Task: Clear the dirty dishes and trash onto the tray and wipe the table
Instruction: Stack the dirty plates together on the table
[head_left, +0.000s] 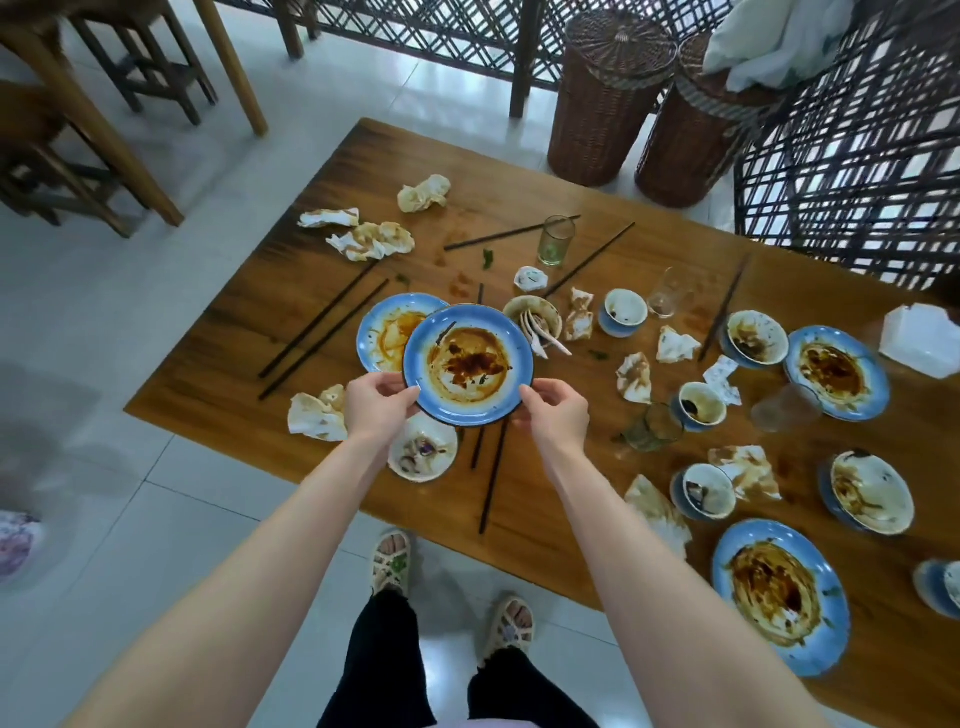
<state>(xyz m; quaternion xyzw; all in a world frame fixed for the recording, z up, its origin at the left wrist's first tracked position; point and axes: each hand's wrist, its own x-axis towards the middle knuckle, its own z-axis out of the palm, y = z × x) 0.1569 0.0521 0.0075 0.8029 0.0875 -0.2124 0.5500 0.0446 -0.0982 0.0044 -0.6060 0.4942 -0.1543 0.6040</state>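
A dirty blue plate (467, 364) smeared with brown sauce is held above the wooden table (249, 322). My left hand (376, 408) grips its near-left rim and my right hand (556, 415) grips its near-right rim. Behind it a second dirty blue plate (387, 332) lies on the table, partly covered by the held one. A small white bowl (423, 454) with scraps sits just under my left wrist. Crumpled stained napkins (371, 240) and dark chopsticks (322, 332) are scattered over the table. No tray is in view.
More dirty blue plates (779, 597), small bowls (704, 491), glasses (556, 240) and a bowl with white spoons (532, 318) crowd the table's right half. A white napkin box (919, 340) stands at the right edge. Two wicker baskets (602, 98) stand behind; stools at far left.
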